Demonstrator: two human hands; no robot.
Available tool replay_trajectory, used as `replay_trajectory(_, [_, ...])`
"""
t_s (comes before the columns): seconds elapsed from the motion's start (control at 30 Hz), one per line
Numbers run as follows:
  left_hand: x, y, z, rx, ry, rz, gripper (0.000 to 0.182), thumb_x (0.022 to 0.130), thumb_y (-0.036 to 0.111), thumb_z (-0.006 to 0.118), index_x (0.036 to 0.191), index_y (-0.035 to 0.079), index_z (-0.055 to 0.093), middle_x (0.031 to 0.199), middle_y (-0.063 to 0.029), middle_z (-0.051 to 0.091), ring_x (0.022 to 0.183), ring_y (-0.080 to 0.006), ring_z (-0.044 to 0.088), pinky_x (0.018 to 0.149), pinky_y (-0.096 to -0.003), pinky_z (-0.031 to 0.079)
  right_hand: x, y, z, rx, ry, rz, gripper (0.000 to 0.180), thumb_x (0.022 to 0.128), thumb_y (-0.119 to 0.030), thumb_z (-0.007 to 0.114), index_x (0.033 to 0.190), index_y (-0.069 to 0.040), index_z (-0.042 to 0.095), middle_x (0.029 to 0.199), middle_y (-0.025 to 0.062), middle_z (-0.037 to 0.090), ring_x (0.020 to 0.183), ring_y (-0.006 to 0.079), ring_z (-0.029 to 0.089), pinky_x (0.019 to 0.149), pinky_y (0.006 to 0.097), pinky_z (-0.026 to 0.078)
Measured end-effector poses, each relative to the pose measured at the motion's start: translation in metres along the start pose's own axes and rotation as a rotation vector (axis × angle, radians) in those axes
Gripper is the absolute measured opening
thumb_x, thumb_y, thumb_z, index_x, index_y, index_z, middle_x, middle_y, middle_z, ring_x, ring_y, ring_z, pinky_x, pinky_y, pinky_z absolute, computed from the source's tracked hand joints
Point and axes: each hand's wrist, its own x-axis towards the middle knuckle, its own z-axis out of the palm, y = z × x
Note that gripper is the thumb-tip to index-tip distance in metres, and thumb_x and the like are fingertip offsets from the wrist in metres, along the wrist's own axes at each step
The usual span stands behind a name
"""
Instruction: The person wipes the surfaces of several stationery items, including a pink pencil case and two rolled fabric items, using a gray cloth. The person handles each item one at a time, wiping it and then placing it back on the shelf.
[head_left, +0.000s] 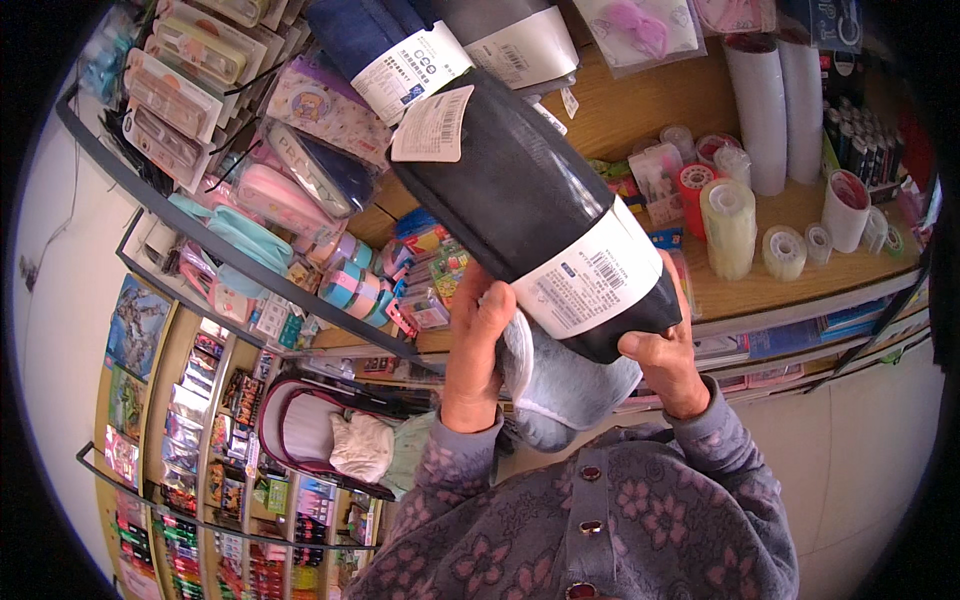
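My left hand (480, 330) and my right hand (664, 349) hold a black pencil case (517, 180) at its lower end, one hand on each side. A white paper band (592, 270) with printing and a barcode wraps the case, and a pale tag (435, 127) sticks up at its far end. Under the case hangs a grey plush cloth (562, 382) with a light edge, touching my left hand; whether it is gripped cannot be told. Beyond the case are a navy pencil case (367, 34) and a dark grey one (510, 37), both with white bands.
A wooden shelf (810, 289) bears tape rolls (727, 225), batteries (862, 142) and tall white rolls (756, 112). A dark metal rail (247, 262) crosses the left side, near pink and teal pouches (247, 232). A stroller (300, 427) with cloths stands below, beside stocked shelves (225, 435).
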Motion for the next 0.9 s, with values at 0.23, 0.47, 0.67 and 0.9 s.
replay_trajectory(0.23, [0.011,-0.016,-0.027,0.031,0.026,0.149,0.047,0.098,0.042,0.067,0.122,0.002,0.063,0.096,-0.0048,0.068,0.086,-0.0121,0.064,0.077,-0.0258,0.05,-0.004,0.0,-0.004,-0.102,0.059,-0.08,0.084,0.069,-0.013,0.081,0.142,-0.005,0.041,0.128,0.0104,0.055,0.122,0.0206,0.053,0.108,0.0354,0.039])
replay_trajectory(0.47, [0.009,-0.005,-0.053,-0.16,0.427,0.072,0.04,0.099,0.042,0.066,0.115,0.005,0.065,0.095,-0.0041,0.067,0.088,-0.0164,0.064,0.079,-0.0304,0.054,-0.006,0.005,0.0,-0.379,0.057,-0.255,0.081,0.071,-0.009,0.078,0.142,0.0,0.041,0.13,0.0136,0.054,0.123,0.0215,0.053,0.108,0.0359,0.04])
replay_trajectory(0.67, [-0.008,0.034,-0.12,-0.328,0.525,0.324,0.054,0.102,0.059,0.049,0.12,0.009,0.061,0.104,-0.0033,0.065,0.092,-0.0178,0.062,0.086,-0.0423,0.053,-0.007,0.015,-0.004,-0.384,-0.009,-0.254,0.084,0.072,-0.006,0.078,0.145,-0.002,0.037,0.134,0.0142,0.052,0.123,0.0234,0.054,0.108,0.0388,0.041])
replay_trajectory(0.9, [-0.039,-0.039,-0.095,-0.448,0.436,0.037,0.036,0.103,0.043,0.056,0.112,0.008,0.062,0.092,-0.0012,0.06,0.085,-0.0181,0.058,0.083,-0.0373,0.052,-0.004,0.038,0.004,-0.471,-0.04,-0.28,0.084,0.072,-0.004,0.076,0.146,-0.001,0.037,0.135,0.0152,0.052,0.125,0.0248,0.052,0.109,0.0393,0.04])
